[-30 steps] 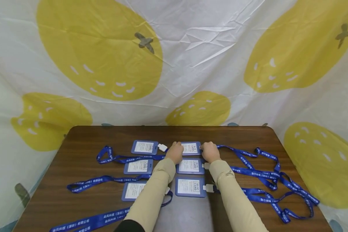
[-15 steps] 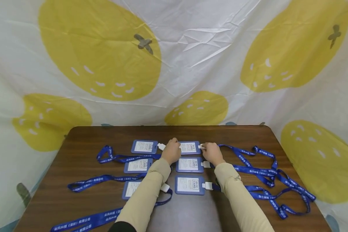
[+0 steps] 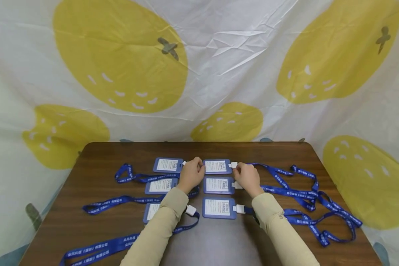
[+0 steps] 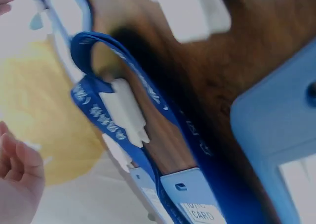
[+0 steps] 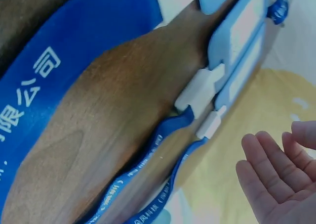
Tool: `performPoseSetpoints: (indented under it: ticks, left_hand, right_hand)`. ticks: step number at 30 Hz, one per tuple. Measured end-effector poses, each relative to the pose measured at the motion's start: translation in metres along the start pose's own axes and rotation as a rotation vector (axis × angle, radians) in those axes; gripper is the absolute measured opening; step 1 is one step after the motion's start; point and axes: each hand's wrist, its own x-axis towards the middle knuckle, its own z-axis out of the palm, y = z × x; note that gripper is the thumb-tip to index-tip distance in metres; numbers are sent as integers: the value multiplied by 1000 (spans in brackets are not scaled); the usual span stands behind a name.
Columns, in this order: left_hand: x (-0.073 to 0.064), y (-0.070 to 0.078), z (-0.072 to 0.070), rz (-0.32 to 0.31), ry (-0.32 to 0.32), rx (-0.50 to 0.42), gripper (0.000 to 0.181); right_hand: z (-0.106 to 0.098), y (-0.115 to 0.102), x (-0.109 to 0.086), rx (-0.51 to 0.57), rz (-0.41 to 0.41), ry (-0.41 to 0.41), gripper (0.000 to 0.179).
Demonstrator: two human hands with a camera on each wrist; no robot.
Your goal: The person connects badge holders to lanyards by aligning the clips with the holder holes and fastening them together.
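Note:
Blue ID card holders lie in two columns. My left hand (image 3: pixel 190 175), in the head view, is between the far left card holder (image 3: pixel 168 164) and the far right one (image 3: pixel 216 166). In the left wrist view its fingers (image 4: pixel 27 159) are loosely bent and hold nothing visible. Beside the white clip (image 3: pixel 234 165) of the far right holder is my right hand (image 3: pixel 247 179). Its fingers (image 5: pixel 264 157) are relaxed and hold nothing in the right wrist view. Nearer lie the middle right holder (image 3: pixel 218 185) and near right holder (image 3: pixel 218 208). My left arm partly covers the near left holder (image 3: pixel 150 211).
Blue lanyards (image 3: pixel 103 249) stretch left across the brown table (image 3: pixel 96 221); other lanyards (image 3: pixel 339 214) lie looped on the right. A white clip (image 3: pixel 191 210) rests beside my left forearm. Behind the table hangs a lemon-print cloth (image 3: pixel 226 74).
My left hand has drawn left, away from the far right holder. My right hand has left that holder's clip, now in plainer view, and shifted slightly right.

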Motion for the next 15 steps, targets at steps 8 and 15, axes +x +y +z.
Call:
performPoseSetpoints:
  ticks: [8,15]
  left_hand:
    - [-21,5,-23,58,6,33,13]
    - [-44,0,-44,71,31,-13,6]
  right_hand:
    - [-15,4,-17,53,10,68,9]
    - [-14,1,-42,63,-10,36,9]
